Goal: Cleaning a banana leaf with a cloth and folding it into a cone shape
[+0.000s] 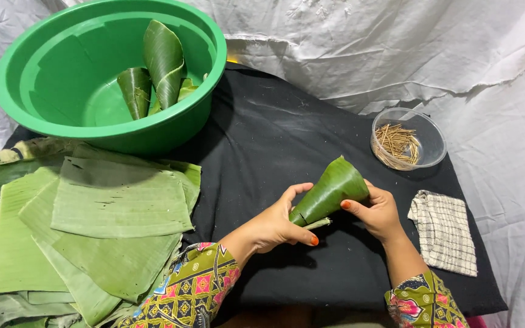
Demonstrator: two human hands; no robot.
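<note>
two bare hands appeared, the left hand (274,226) and the right hand (377,212), neither wearing rings or gloves. the nails at the tips of the fingers were painted bright orange-red, seen on the left thumb and the right thumb. well back from the fingers, past each wrist, began patterned sleeves: the left sleeve (192,291) was olive green with pink, yellow and dark geometric and floral motifs; the right sleeve (423,304) showed the same olive ground with pink blossoms and blue-green leaf shapes. both cuffs ended partway along the forearm.
</note>
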